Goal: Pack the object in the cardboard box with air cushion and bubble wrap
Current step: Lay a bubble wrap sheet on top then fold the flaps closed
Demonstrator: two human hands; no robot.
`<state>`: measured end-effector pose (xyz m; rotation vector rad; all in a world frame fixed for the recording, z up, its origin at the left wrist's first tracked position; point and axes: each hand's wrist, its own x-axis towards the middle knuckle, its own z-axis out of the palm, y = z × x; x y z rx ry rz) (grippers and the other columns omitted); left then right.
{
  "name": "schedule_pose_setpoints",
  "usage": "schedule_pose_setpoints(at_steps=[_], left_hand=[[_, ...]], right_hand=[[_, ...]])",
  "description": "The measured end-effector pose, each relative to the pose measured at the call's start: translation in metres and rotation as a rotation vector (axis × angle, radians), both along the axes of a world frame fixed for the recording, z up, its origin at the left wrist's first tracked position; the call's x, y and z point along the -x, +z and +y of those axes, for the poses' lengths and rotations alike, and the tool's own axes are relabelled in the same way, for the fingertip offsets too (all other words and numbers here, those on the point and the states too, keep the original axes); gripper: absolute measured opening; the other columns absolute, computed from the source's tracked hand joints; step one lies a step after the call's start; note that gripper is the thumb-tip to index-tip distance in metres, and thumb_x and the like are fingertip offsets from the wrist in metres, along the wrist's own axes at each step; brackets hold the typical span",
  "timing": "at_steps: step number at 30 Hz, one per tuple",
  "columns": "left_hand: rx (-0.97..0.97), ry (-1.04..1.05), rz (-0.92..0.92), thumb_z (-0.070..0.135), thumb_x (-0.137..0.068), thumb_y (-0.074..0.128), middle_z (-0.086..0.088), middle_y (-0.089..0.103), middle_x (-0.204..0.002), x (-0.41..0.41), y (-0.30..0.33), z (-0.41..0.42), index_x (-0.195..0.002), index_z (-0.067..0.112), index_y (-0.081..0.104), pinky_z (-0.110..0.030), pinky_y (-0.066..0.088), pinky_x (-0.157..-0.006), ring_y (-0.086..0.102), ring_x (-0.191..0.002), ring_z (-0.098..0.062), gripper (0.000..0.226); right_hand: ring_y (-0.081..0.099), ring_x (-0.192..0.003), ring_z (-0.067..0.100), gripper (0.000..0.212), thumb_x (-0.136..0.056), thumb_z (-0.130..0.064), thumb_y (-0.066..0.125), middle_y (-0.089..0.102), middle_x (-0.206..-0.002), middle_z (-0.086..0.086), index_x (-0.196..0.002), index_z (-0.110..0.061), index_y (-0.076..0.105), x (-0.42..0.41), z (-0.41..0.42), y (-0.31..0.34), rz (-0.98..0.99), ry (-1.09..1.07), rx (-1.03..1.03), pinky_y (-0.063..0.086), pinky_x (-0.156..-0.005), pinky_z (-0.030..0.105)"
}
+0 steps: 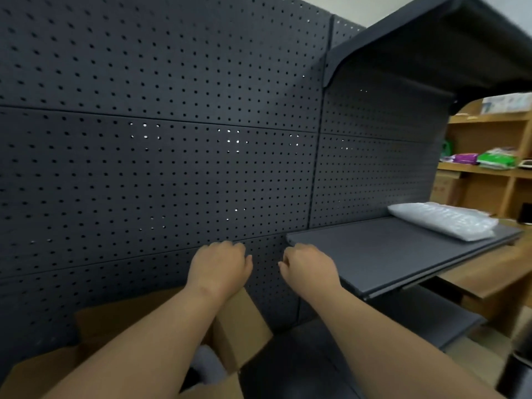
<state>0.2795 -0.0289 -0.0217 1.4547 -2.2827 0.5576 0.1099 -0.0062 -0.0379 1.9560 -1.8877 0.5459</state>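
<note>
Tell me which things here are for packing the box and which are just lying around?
For the job:
- cardboard box, open, below the hands
- bubble wrap on the dark shelf

Just lying about:
- green and purple packets on the wooden shelves
- pegboard wall

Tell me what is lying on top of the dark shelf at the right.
One roll of bubble wrap lies at the far end of the shelf. Nothing else shows on it.

Curled hands point(220, 264) above cardboard box point(241, 326)
</note>
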Motion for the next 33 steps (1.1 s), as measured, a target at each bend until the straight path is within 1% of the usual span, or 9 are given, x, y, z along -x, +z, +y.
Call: schedule_pose_setpoints(at_steps=[7,12,17,24,29,33], left_hand=[[0.012,0.016,0.028,0.037,-0.1,0.031,-0.004,0.064,-0.1,0.102,0.015,-0.008,-0.1,0.014,0.061,-0.031,0.038,-0.072,0.059,-0.091,-0.022,0.038],[0.007,0.047,0.036,0.037,-0.1,0.031,-0.005,0.063,-0.1,0.178,0.024,-0.008,-0.1,0.013,0.06,-0.032,0.038,-0.071,0.059,-0.091,-0.023,0.038],[-0.005,0.067,0.048,0.037,-0.099,0.031,-0.005,0.063,-0.1,0.231,0.017,-0.009,-0.1,0.013,0.06,-0.033,0.042,-0.077,0.059,-0.092,-0.023,0.038],[-0.01,0.059,0.029,0.038,-0.099,0.03,-0.005,0.063,-0.104,0.265,0.015,-0.019,-0.104,0.013,0.06,-0.034,0.042,-0.082,0.059,-0.097,-0.023,0.039],[-0.007,0.023,0.022,0.039,-0.1,0.03,-0.005,0.062,-0.107,0.279,0.023,-0.034,-0.106,0.013,0.059,-0.034,0.041,-0.083,0.058,-0.099,-0.023,0.039],[-0.002,-0.013,-0.001,0.039,-0.1,0.03,-0.005,0.063,-0.108,0.292,0.026,-0.045,-0.107,0.013,0.059,-0.033,0.041,-0.082,0.058,-0.099,-0.024,0.039]], right_hand=[[0.053,-0.107,0.022,0.03,-0.098,-0.033,0.043,0.061,-0.11,0.004,-0.109,-0.011,0.061,0.112,0.0,0.023,0.004,-0.069,0.016,0.05,-0.08,0.033],[0.052,-0.109,0.023,0.031,-0.099,-0.034,0.042,0.059,-0.114,0.005,-0.114,-0.012,0.058,0.195,-0.002,0.034,0.047,-0.079,-0.01,0.047,-0.082,0.033],[0.051,-0.109,0.023,0.031,-0.099,-0.034,0.042,0.058,-0.114,0.005,-0.114,-0.012,0.057,0.259,-0.008,0.035,0.069,-0.126,-0.018,0.046,-0.079,0.033],[0.051,-0.108,0.023,0.028,-0.098,-0.034,0.042,0.057,-0.113,0.004,-0.112,-0.013,0.055,0.295,-0.02,0.028,0.081,-0.184,-0.021,0.042,-0.074,0.03],[0.051,-0.111,0.024,0.03,-0.098,-0.035,0.042,0.056,-0.116,0.005,-0.116,-0.013,0.054,0.309,-0.026,0.027,0.066,-0.239,-0.038,0.045,-0.079,0.033],[0.05,-0.112,0.024,0.03,-0.097,-0.035,0.044,0.056,-0.117,0.005,-0.115,-0.014,0.054,0.327,-0.028,0.029,0.044,-0.293,-0.031,0.046,-0.081,0.035]])
